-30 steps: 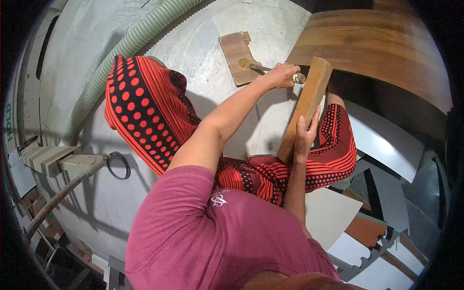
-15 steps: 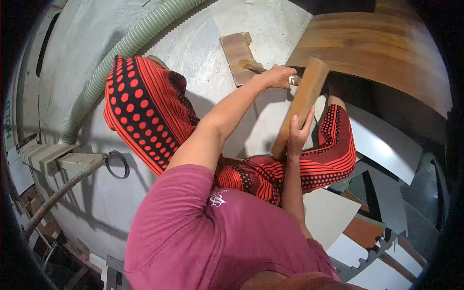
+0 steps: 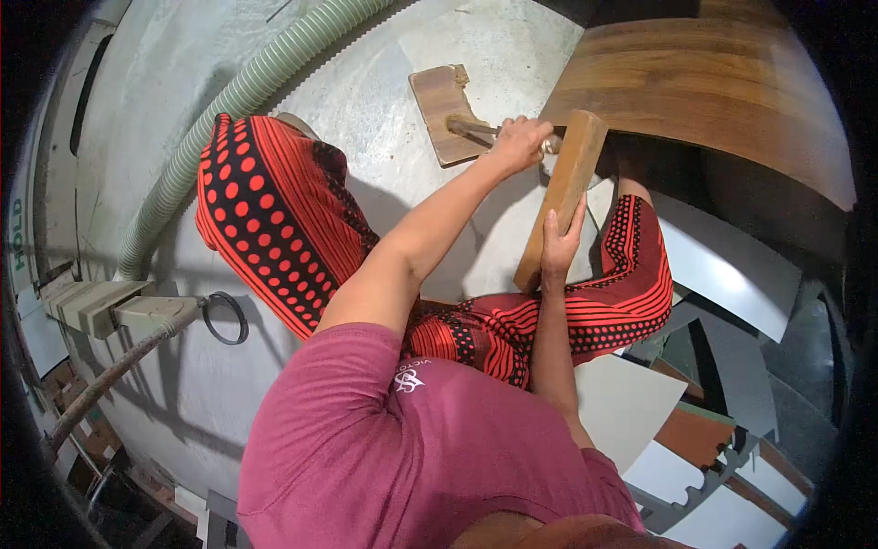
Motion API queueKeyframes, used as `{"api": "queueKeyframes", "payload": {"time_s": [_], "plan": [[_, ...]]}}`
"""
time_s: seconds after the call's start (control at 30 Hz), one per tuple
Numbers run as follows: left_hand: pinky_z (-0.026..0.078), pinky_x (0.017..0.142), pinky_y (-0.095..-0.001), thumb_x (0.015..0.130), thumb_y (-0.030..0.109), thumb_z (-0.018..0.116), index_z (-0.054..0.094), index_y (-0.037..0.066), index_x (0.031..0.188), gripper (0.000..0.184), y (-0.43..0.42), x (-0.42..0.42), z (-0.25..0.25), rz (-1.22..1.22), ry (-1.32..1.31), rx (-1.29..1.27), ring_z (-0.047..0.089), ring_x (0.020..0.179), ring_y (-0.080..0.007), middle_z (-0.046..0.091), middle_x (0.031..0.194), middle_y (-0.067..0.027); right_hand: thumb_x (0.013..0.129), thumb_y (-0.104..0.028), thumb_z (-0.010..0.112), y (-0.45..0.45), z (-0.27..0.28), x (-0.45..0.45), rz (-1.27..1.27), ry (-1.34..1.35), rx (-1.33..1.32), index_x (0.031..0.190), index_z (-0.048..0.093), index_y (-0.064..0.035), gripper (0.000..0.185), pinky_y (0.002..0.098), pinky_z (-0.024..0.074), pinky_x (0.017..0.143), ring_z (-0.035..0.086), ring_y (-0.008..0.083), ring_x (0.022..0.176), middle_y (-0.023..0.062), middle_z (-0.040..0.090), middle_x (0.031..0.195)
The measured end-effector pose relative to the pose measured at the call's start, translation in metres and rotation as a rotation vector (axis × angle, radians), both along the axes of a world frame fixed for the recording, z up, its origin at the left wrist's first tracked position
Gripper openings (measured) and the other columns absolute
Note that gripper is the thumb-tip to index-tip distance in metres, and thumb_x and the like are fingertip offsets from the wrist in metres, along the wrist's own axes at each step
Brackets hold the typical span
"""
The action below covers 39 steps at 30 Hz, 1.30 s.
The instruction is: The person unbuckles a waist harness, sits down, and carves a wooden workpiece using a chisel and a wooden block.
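Note:
My left hand [image 3: 521, 144] is wrapped round a chisel [image 3: 473, 127], whose narrow shaft runs left to a brown board [image 3: 433, 102]. That board lies on the floor, with a ragged notch broken out of its right side. Where the shaft meets the wood, the tip cannot be made out. A shiny metal end shows past my fist. In my right hand [image 3: 561, 242] is a long wooden block [image 3: 564, 192], gripped near its lower end and tilted. Its upper part is right beside the chisel's metal end; whether they touch, I cannot tell.
A ribbed green hose [image 3: 265, 78] curves along the floor at upper left. Behind the block stands a curved wood-grain panel [image 3: 695, 78]. Flat offcuts [image 3: 631, 403] pile up at lower right. A jointed stand with a black ring [image 3: 225, 317] is at left.
The wooden block and my left hand have shifted slightly left in view, as has the notched board. Both hands keep their hold.

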<state>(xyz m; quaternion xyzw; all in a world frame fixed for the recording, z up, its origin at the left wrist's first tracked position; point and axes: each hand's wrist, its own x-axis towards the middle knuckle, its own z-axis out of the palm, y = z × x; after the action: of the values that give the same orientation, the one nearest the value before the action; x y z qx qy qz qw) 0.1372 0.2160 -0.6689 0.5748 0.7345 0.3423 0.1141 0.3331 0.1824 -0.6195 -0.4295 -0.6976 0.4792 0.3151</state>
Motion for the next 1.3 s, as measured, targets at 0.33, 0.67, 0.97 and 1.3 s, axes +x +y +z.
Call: {"api": "queueKeyframes", "payload": {"time_s": [0.33,0.67,0.97,1.3], "plan": [[0.050,0.073,-0.0371,0.069,0.019,0.069,0.061,0.005,0.105,0.040,-0.036,-0.115,-0.025,0.542,-0.554,-0.099,0.063,0.090,-0.0316,0.064,0.098,-0.0198,0.087,-0.016,0.060,0.005,-0.006,0.002,-0.021,-0.066,0.001,0.143,0.024,-0.0020,0.068,0.0343,0.0228,0.109,0.030,0.0278,0.134,0.0199,0.031,0.145],[0.050,0.080,-0.0431,0.068,0.028,0.069,0.060,0.007,0.109,0.047,-0.088,-0.054,-0.058,0.216,-0.305,-0.415,0.061,0.093,-0.0382,0.065,0.098,-0.0212,0.087,-0.025,0.059,0.003,0.003,0.004,-0.008,-0.168,0.002,0.144,0.024,-0.0086,0.070,0.0362,0.0296,0.106,0.037,0.0299,0.129,0.0175,0.035,0.143],[0.049,0.080,-0.0451,0.069,0.023,0.068,0.055,0.000,0.106,0.045,-0.068,-0.010,-0.064,0.256,-0.116,-0.540,0.061,0.093,-0.0377,0.062,0.092,-0.0253,0.088,-0.024,0.059,0.009,-0.007,0.005,-0.031,-0.066,-0.035,0.143,0.024,-0.0037,0.068,0.0354,0.0275,0.107,0.035,0.0285,0.130,0.0198,0.033,0.143],[0.048,0.084,-0.0425,0.064,0.026,0.070,0.056,0.004,0.106,0.049,-0.074,-0.013,-0.053,-0.041,-0.447,-0.544,0.060,0.099,-0.0352,0.062,0.104,-0.0245,0.090,-0.022,0.057,0.011,-0.007,0.001,-0.006,0.009,-0.050,0.143,0.023,-0.0007,0.066,0.0342,0.0241,0.108,0.032,0.0266,0.132,0.0191,0.031,0.144]]}}
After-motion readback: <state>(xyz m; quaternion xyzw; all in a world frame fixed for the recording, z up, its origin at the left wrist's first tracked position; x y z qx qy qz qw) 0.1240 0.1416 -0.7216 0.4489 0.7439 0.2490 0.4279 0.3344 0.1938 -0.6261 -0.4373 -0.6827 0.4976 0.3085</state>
